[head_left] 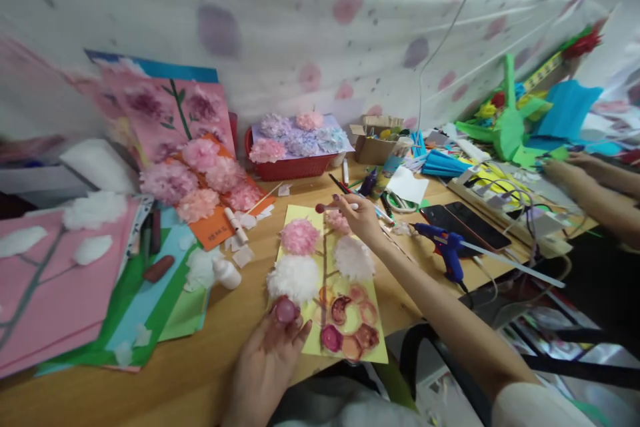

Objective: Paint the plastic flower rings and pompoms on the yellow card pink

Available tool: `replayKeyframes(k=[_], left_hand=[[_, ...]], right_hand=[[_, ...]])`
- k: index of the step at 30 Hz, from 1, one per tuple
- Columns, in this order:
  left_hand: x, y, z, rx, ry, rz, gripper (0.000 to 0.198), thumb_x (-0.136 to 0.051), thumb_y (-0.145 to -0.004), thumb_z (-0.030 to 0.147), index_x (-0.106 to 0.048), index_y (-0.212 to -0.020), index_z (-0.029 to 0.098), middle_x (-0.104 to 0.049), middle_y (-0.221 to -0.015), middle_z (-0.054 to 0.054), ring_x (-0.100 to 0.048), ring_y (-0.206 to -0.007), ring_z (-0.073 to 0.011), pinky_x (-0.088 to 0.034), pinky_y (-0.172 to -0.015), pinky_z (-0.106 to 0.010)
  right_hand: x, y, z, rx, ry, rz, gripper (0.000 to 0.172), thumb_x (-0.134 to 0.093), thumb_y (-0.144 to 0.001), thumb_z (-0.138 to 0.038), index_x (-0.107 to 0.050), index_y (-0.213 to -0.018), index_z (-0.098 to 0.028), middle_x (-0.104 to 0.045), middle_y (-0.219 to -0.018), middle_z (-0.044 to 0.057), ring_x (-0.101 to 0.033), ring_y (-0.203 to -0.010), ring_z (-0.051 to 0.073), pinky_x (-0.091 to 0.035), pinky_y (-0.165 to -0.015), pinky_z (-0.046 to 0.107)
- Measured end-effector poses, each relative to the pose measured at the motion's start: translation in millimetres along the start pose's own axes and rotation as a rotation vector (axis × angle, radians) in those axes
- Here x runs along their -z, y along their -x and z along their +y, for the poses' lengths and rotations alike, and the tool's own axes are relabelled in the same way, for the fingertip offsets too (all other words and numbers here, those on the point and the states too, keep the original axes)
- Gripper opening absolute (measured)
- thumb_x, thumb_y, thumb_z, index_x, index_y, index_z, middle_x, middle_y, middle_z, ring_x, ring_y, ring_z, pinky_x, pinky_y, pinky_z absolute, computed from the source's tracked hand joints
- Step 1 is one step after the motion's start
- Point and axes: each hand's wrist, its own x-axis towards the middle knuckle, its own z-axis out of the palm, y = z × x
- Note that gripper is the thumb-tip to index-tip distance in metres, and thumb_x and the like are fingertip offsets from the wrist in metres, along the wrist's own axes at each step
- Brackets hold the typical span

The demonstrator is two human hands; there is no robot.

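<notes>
My left hand holds a small round mauve piece, perhaps a paint cup, at the front edge of a white paper flower. In my right hand is a thin white-handled tool; a dark red tip shows left of the fingers, above the yellow sheet. That sheet bears pink flowers, one partly behind my right hand, and a second white flower. A clear palette with red, pink and orange paint wells lies on its near part.
Left are a white bottle, a glue stick and pink flower sheets. A red basket of flowers stands behind. Right are a blue glue gun, phones, a power strip and another person's arms.
</notes>
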Motion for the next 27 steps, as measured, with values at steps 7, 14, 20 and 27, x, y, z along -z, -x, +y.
replayKeyframes(k=[7, 14, 20, 27], left_hand=[[-6.7, 2, 0, -0.013, -0.057, 0.025, 0.025, -0.054, -0.086, 0.002, -0.075, -0.080, 0.013, -0.075, -0.078, -0.007, -0.070, -0.070, -0.0175, -0.060, -0.078, -0.037], [-5.4, 1, 2, 0.007, -0.091, 0.006, 0.012, -0.063, -0.084, 0.008, -0.072, -0.080, 0.013, -0.073, -0.078, -0.006, -0.069, -0.072, -0.0174, -0.060, -0.082, -0.039], [-9.1, 2, 4, -0.007, -0.113, 0.069, 0.010, -0.063, -0.081, 0.011, -0.071, -0.077, 0.014, -0.073, -0.076, -0.006, -0.069, -0.071, -0.0190, -0.061, -0.085, -0.046], [-10.1, 3, 4, 0.010, -0.132, 0.039, 0.005, -0.068, -0.076, 0.013, -0.071, -0.079, 0.014, -0.074, -0.079, -0.005, -0.069, -0.074, -0.0189, -0.051, -0.104, -0.057]], right_hand=[[53, 36, -1, -0.009, -0.197, 0.310, 0.050, -0.059, -0.086, -0.066, -0.071, -0.082, -0.018, -0.066, -0.068, 0.003, -0.051, -0.053, 0.013, -0.035, -0.047, 0.024], [68, 117, -12, 0.057, 0.074, 0.324, 0.049, -0.058, -0.093, -0.052, -0.055, -0.055, -0.021, -0.046, -0.046, -0.003, -0.041, -0.045, 0.012, -0.032, -0.046, 0.027], [44, 144, -13, 0.197, 0.345, 0.083, 0.043, -0.054, -0.094, -0.036, -0.051, -0.053, -0.021, -0.050, -0.047, -0.002, -0.042, -0.045, 0.011, -0.031, -0.048, 0.027], [33, 134, 7, 0.210, 0.382, 0.026, 0.041, -0.050, -0.093, -0.030, -0.043, -0.054, -0.022, -0.046, -0.049, -0.002, -0.041, -0.047, 0.011, -0.030, -0.051, 0.027]])
